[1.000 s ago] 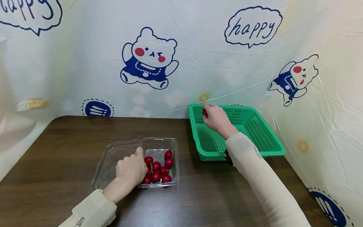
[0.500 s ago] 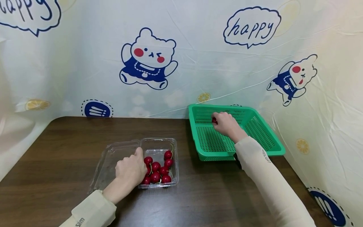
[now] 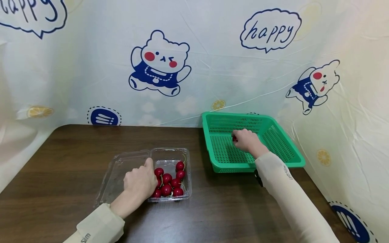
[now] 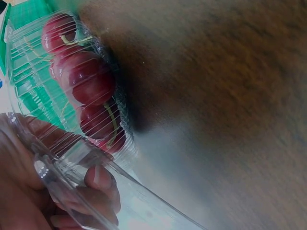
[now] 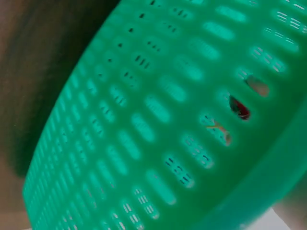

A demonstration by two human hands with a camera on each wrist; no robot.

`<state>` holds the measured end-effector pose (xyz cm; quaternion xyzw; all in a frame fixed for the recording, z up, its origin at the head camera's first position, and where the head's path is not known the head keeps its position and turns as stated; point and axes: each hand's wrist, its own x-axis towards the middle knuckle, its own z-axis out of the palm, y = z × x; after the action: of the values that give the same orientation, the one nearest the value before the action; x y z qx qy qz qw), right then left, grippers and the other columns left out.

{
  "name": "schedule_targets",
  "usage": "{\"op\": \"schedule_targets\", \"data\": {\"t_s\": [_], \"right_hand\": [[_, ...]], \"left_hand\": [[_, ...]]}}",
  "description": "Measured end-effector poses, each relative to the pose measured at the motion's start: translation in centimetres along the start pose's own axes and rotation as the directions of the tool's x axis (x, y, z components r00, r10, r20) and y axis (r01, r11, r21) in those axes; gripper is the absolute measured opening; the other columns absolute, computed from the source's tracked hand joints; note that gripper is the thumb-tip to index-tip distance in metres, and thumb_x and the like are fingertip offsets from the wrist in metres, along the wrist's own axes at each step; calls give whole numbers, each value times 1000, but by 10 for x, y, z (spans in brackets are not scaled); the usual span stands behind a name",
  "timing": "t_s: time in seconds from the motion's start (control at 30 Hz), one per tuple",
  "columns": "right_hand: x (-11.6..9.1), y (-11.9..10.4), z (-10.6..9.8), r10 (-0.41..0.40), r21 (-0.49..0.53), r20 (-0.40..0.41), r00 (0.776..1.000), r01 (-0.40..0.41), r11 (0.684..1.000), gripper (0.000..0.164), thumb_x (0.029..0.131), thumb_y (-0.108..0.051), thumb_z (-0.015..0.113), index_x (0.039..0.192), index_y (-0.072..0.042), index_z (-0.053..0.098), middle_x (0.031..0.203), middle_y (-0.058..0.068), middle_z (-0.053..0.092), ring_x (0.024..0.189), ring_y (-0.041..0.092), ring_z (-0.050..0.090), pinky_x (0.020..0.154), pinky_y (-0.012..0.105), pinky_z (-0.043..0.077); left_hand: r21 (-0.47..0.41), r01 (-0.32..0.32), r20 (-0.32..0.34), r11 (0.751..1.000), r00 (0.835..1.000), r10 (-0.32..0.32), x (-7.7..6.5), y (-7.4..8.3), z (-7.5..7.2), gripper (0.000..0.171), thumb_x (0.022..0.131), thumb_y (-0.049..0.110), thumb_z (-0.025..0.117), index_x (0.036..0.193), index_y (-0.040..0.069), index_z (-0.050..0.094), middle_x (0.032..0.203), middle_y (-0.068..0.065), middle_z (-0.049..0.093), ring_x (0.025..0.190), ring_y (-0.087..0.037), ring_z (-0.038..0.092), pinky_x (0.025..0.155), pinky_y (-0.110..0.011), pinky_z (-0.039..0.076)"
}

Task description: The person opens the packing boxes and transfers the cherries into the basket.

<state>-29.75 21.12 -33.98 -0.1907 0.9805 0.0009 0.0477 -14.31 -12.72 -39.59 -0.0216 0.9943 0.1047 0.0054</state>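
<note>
My left hand grips a clear plastic clamshell box at its hinge side. In the left wrist view, the fingertips show through the plastic. Several red cherries with green stems lie inside the box. Low within a green slotted basket, my right hand pinches one dark red cherry. The right wrist view looks at the basket's wall from outside, where bits of that cherry and the fingers appear through the slots. Most of the right fingers are hidden.
The box's open lid lies flat to the left on the dark brown wooden table. Behind the table hangs a pale sheet printed with cartoon bears. The basket stands at the back right, close to the sheet.
My right hand has moved right and down into the basket from above its left rim, still pinching the cherry. The left hand and the box have stayed put.
</note>
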Motion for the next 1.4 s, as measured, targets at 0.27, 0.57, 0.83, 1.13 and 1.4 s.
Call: {"op": "schedule_targets", "data": {"t_s": [0.27, 0.57, 0.83, 1.13, 1.4], "right_hand": [[-3, 3, 8, 25, -28, 82, 996, -23, 999, 10, 95, -9, 54, 100, -8, 63, 83, 8, 63, 66, 19, 50, 58, 32, 38], [-4, 5, 13, 31, -31, 98, 995, -28, 999, 8, 94, -7, 54, 96, -8, 61, 74, 6, 57, 61, 17, 42, 57, 32, 33], [-3, 6, 15, 45, -65, 119, 992, -38, 997, 19, 96, -14, 58, 111, -4, 64, 94, 15, 68, 68, 21, 56, 58, 34, 44], [-4, 5, 12, 64, -62, 155, 986, -55, 997, 22, 95, -14, 59, 114, -3, 63, 91, 12, 65, 67, 20, 52, 58, 33, 40], [-4, 7, 11, 76, -66, 171, 982, -66, 996, 24, 95, -12, 57, 116, -3, 63, 96, 16, 66, 68, 20, 54, 59, 33, 41]], "left_hand": [[4, -3, -6, 1000, 1000, 3, 1, 0, 1, 20, 89, 17, 54, 92, 2, 42, 62, -14, 57, 51, -32, 57, 47, -44, 45], [0, -1, 6, 1000, 1000, 1, 0, 0, 1, 20, 89, 17, 55, 93, 2, 42, 59, -12, 53, 48, -28, 53, 46, -42, 45], [1, 1, -7, 1000, 1000, -1, 1, 0, 1, 20, 89, 17, 55, 93, 2, 42, 59, -13, 54, 48, -30, 54, 45, -42, 45], [1, 3, 7, 1000, 1000, -3, 1, 0, 1, 21, 89, 18, 55, 94, 2, 42, 63, -16, 58, 51, -32, 57, 47, -45, 45], [-1, 10, 15, 1000, 1000, -10, 0, 0, 1, 22, 90, 19, 56, 95, 2, 42, 58, -13, 52, 47, -29, 52, 45, -42, 45]]}}
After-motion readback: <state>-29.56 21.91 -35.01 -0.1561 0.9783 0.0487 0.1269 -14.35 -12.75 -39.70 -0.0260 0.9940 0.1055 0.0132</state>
